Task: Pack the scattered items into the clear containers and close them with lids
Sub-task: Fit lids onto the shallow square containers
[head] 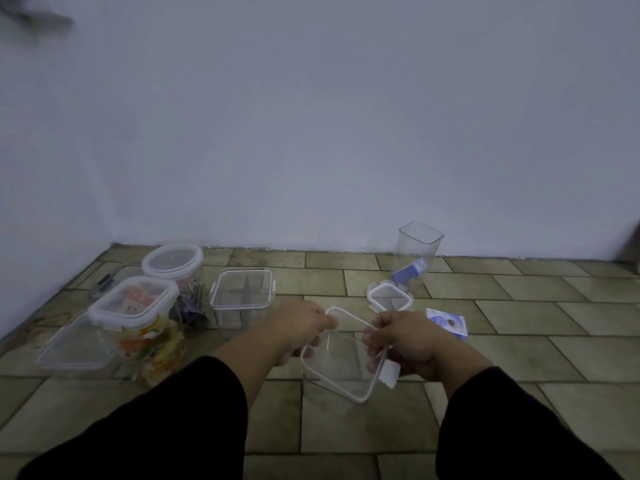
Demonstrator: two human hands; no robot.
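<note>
Both hands hold a clear rectangular container (341, 363) with a white rim, tilted above the tiled floor. My left hand (300, 325) grips its left rim and my right hand (398, 337) grips its right rim near a white clip. A small square lid (389, 296) with clips lies just beyond. A blue-and-white packet (446, 322) lies on the floor to the right. A tall open clear jar (417, 258) stands at the back with a blue packet inside.
On the left stand a closed container (138, 313) of colourful packets, a flat clear box (74, 344), a round lidded jar (173, 263) and a lidded square container (242, 292). A white wall (311, 133) borders the tiled floor (519, 341).
</note>
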